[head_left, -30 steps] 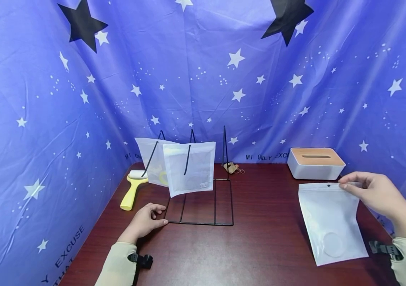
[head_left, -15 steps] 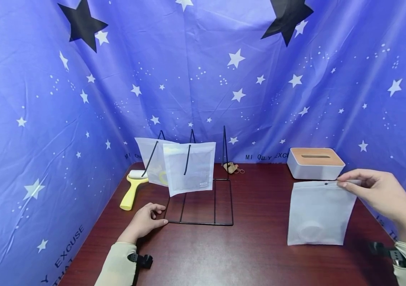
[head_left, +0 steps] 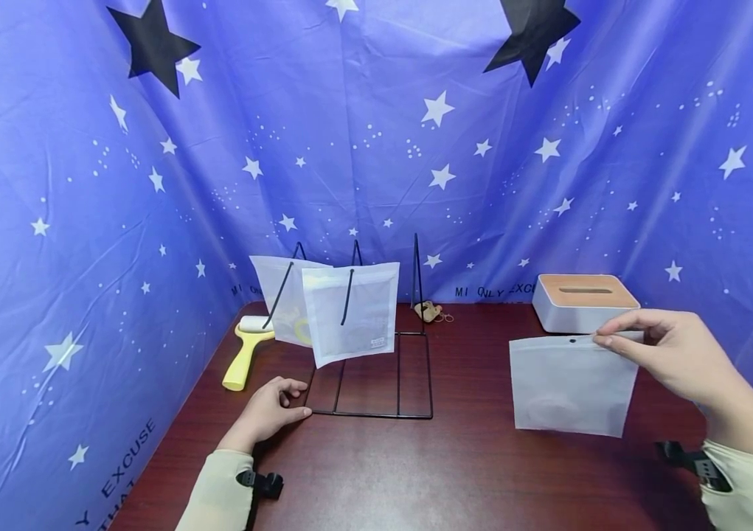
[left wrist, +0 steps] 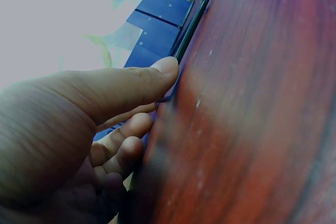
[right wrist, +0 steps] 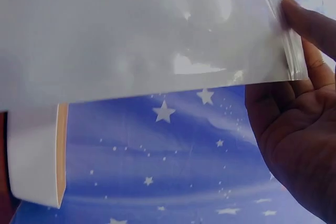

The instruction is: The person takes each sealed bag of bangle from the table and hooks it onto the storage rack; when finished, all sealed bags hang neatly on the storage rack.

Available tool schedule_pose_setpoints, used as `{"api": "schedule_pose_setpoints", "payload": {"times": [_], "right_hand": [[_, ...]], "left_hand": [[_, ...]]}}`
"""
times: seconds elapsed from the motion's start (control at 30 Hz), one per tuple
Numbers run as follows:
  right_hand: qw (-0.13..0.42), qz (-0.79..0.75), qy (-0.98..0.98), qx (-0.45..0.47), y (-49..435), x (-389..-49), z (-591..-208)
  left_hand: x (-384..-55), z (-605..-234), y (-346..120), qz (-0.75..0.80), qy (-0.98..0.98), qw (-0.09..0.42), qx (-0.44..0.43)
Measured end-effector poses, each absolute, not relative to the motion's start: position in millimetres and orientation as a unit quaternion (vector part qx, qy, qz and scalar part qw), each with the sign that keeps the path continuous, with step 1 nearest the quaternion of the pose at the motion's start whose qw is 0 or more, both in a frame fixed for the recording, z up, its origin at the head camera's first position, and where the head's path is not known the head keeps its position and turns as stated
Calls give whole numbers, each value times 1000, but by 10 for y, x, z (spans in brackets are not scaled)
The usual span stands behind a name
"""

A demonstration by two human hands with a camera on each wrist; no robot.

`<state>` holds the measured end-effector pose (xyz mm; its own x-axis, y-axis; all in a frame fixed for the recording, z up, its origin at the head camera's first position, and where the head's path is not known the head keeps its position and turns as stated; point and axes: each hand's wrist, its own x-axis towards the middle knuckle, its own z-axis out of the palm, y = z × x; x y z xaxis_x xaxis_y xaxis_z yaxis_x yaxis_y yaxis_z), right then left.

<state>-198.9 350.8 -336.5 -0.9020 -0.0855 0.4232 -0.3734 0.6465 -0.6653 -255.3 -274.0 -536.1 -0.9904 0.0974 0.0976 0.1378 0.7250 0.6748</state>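
Observation:
My right hand [head_left: 675,354] pinches the top edge of a translucent white zip bag [head_left: 568,394], close to its small hanging hole. A faint round shape shows low inside the bag, which hangs above the table. In the right wrist view the bag's glossy side [right wrist: 157,30] fills the upper part, thumb at the zip strip. On the left, my left hand [head_left: 273,408] grips the front left corner of a black wire display rack [head_left: 383,416], thumb [left wrist: 167,65] on the wire. Two white zip bags hang on the rack's left and middle hooks, the middle bag [head_left: 356,313] overlapping the left bag [head_left: 276,295].
A yellow-handled roller [head_left: 240,365] lies left of the rack. Behind the right upright, which bears no bag, sits a small tan trinket [head_left: 426,312]. A white tissue box [head_left: 575,318] with a wooden lid stands at the back right, near the starry curtain [head_left: 482,184].
My right hand has moved left with the zip bag. The bag's lower end has swung up and away, from tilted toward me to hanging. The left hand and rack stay put.

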Motion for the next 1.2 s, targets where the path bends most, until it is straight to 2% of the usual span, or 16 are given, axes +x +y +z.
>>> {"api": "schedule_pose_setpoints", "payload": {"times": [0.9, 1.2], "right_hand": [[259, 502, -795, 222, 2811, -2108, -3358], [253, 535, -770, 238, 2563, -2163, -3360]], "left_hand": [[-2558, -5336, -2731, -368, -927, 29, -71], [-2551, -5335, -2737, -378, -923, 25, -74]]}}
